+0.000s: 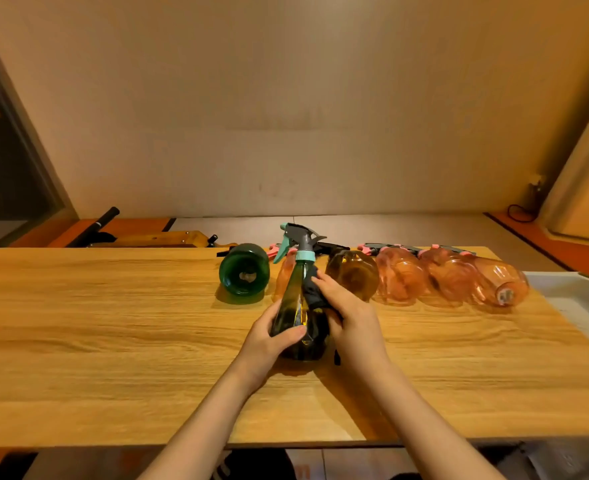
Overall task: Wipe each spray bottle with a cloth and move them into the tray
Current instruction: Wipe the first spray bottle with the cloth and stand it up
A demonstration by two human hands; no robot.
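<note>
I count seven spray bottles: one held upright green bottle, one green bottle lying down, one amber bottle, and four pink bottles in the far row. One dark cloth, one white tray, one table, two hands.

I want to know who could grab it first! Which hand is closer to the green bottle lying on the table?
Left. The left hand grips the held bottle, below and just right of the lying green bottle. The right hand, pressing the dark cloth, sits farther right.
</note>
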